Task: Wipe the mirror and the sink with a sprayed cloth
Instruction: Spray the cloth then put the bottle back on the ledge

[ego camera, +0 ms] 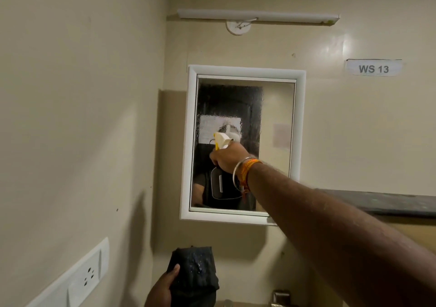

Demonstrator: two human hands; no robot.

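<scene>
The right hand [227, 159] is wrapped tight around a spray bottle [223, 162], held up right in front of the mirror [277, 108]. The glass looks wet and misty but not wiped. Low down, the left hand [162, 290] grips the dark cloth [192, 269]. The sink is out of sight, so all the wiping is likely left.

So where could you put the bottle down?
The dark shelf right of the mirror looks bare where it shows. Lower down it is crowded: the left hand holds the cloth, and the tap sits beside it. The right hand holds the bottle.
</scene>
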